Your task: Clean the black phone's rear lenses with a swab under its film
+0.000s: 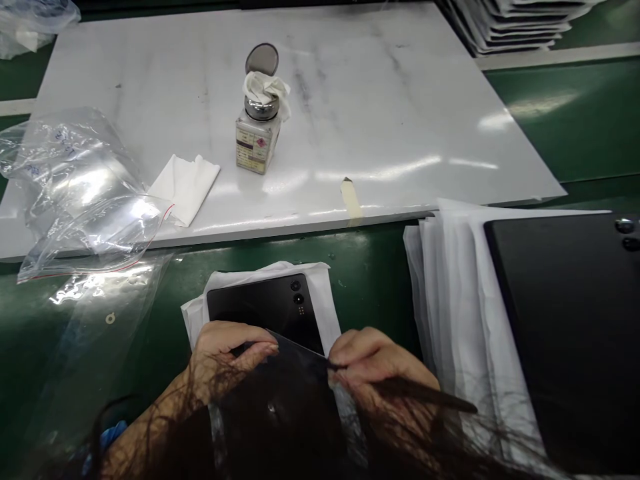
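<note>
The small black tablet (pixel 270 310) lies with its back and camera side up on a white cloth (pixel 320 293), on the green mat (pixel 370 267) just in front of the white board (pixel 350 100). The left hand (pixel 225 357) rests on the near left part of the tablet, fingers curled narrow and pressing on a dark film (pixel 300 363) that covers the near end of the tablet. The right hand (pixel 373 363) is at the near right corner of the tablet, thumb and fingers pinched together on the edge of this film; it seems also to hold a thin dark stick-like tool (pixel 440 397), but loose hair in front of the camera makes this unclear. To the right of the tablet, a bigger black tablet (pixel 575 333) lies on a stack of white sheets (pixel 450 293). Beyond the tablet, on the board, stands a small bottle (pixel 256 137) with its lid open and a wad of tissue on the top. A folded white wipe (pixel 185 187) lies left of the bottle, and clear plastic bags (pixel 85 193) lie further to the left of the tablet.
</note>
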A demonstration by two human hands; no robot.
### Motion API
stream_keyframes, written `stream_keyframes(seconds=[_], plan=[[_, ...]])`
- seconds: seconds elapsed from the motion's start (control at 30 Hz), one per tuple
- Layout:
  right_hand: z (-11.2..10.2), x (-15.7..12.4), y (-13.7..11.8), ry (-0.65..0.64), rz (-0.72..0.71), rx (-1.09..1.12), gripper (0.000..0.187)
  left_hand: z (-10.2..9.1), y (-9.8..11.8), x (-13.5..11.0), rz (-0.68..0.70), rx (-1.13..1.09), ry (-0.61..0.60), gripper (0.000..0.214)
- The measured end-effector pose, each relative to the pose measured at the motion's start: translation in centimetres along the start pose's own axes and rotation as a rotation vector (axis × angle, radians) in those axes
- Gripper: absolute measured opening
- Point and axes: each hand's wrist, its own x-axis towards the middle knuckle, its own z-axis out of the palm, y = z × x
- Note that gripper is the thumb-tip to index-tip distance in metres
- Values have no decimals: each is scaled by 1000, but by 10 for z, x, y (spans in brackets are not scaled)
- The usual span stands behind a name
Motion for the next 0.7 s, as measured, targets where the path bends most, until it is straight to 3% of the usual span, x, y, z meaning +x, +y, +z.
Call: stream_keyframes(seconds=[0.07, 0.17, 0.33, 0.7], plan=[[9, 11, 9, 106, -51, 12, 19, -1, 1, 1, 11, 13, -14, 27], [22, 32, 25, 209, -4, 47, 24, -2, 2, 3, 27, 39, -32, 26], [28, 40, 41, 219, 51, 62, 33, -3, 3, 2, 46, 64, -37, 29], [24, 30, 45, 195, 41, -34, 30, -4, 1, 1, 30, 77, -46, 26]])
